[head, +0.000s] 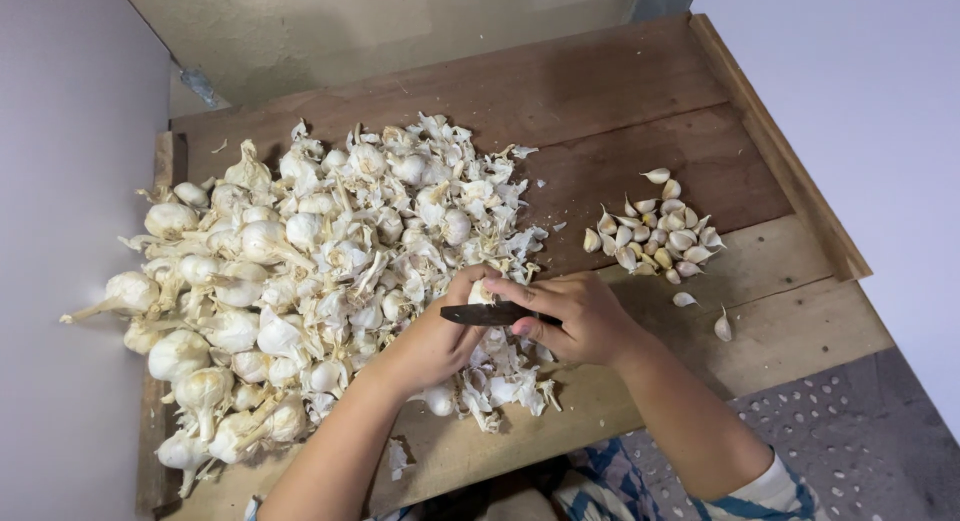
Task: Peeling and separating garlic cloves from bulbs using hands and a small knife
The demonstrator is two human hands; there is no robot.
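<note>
White garlic clove (481, 292) pinched in my left hand (440, 339), its grip closed around it just above the heap of whole bulbs (240, 311) and papery skins (470, 196) on the wooden worktop (640, 101); my right hand (578, 319) grips a dark-bladed knife (484, 314), the blade lying against the clove. The step in hand appears to be trimming or peeling this clove. The next move calls, I judge, for a shallow, controlled cut away from my left thumb, with the finished clove going to the small pile of separated cloves (655, 231) at right.

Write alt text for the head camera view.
Two bare hands work a garlic piece: the right hand holds a dark knife blade, the left hand the garlic. Left lies a heap of white garlic bulbs; right, loose cloves on the wooden board table.
</note>
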